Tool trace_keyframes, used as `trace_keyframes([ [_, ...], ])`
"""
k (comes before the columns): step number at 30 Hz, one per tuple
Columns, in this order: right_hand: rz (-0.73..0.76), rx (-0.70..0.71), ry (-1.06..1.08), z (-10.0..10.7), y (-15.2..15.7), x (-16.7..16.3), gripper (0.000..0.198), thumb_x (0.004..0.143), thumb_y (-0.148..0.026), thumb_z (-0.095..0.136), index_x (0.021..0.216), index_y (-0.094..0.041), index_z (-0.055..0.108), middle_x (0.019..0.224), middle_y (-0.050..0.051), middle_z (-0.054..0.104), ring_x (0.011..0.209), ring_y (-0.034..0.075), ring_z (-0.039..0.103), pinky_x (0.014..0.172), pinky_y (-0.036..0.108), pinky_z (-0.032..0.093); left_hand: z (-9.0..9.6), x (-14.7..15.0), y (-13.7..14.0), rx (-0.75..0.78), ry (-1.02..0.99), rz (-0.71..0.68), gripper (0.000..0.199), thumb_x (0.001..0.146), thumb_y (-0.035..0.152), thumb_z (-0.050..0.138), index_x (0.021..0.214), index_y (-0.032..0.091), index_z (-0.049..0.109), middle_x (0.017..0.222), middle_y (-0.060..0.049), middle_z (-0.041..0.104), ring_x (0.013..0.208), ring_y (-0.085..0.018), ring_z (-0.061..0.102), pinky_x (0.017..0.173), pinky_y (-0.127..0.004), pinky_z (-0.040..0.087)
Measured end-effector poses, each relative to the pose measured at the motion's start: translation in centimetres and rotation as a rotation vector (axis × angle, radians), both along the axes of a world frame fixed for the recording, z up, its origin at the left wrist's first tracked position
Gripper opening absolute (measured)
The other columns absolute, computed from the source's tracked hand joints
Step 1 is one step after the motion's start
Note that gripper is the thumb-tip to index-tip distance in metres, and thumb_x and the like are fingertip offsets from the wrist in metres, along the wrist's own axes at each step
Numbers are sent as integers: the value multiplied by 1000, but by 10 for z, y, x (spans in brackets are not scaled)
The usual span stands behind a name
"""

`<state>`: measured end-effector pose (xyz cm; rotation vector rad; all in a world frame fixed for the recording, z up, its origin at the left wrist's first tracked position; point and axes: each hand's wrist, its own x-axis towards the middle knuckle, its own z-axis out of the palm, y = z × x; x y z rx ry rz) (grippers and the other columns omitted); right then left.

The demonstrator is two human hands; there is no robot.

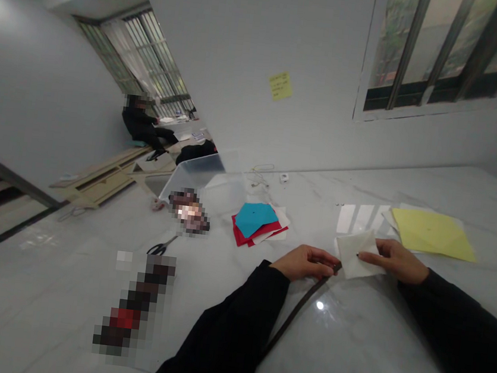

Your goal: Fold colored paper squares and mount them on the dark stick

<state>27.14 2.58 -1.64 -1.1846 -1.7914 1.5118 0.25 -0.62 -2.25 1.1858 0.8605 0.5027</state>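
My left hand point(305, 263) is closed on the end of a long, thin, dark brown strip point(298, 310), which trails back along my left forearm. A cream-white square piece point(353, 263), paper or cloth, is pinched in my right hand point(397, 260), the thumb lying on top. A small dark spot shows by the thumb tip; I cannot tell whether it is a hole or a mark. The strip's end sits close to the left edge of the cream piece; whether they touch is unclear.
Blue, red and white pieces point(256, 218) lie stacked ahead. Yellow sheets point(434, 233) are at right. Scissors point(158, 248) and blurred-out items lie left. A clear plastic bin point(230, 189) stands behind, near the wall with a yellow note point(280, 86). A person point(141, 123) sits far off.
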Motion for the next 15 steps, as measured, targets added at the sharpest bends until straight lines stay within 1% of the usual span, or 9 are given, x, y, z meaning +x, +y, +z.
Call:
trace_keyframes([
  [3, -28, -2, 13, 0, -1, -2, 52, 67, -66, 74, 87, -17, 76, 91, 11, 77, 79, 29, 72, 70, 37, 57, -1, 2, 0, 15, -20, 24, 49, 64, 37, 85, 108, 19, 73, 97, -7, 72, 82, -16, 63, 77, -30, 47],
  [7, -91, -13, 16, -3, -1, -4, 59, 66, -69, 72, 91, -16, 75, 93, 11, 77, 83, 31, 71, 74, 38, 56, -4, 6, -1, 38, -39, 44, 50, 64, 36, 85, 109, 19, 72, 97, -7, 72, 84, -16, 64, 79, -30, 47],
  [11, -129, -36, 45, -13, 1, -2, 53, 71, -62, 72, 94, -15, 74, 93, 10, 76, 83, 29, 70, 74, 36, 54, -6, 9, -3, 50, -66, 80, 49, 66, 35, 84, 110, 19, 72, 98, -6, 72, 86, -16, 65, 84, -31, 47],
  [15, -183, -58, 98, -25, 3, -4, 47, 74, -58, 71, 94, -16, 73, 91, 9, 75, 79, 28, 69, 71, 37, 53, -6, 13, -4, 61, -87, 126, 48, 64, 34, 85, 108, 19, 73, 98, -6, 71, 86, -16, 64, 84, -31, 47],
])
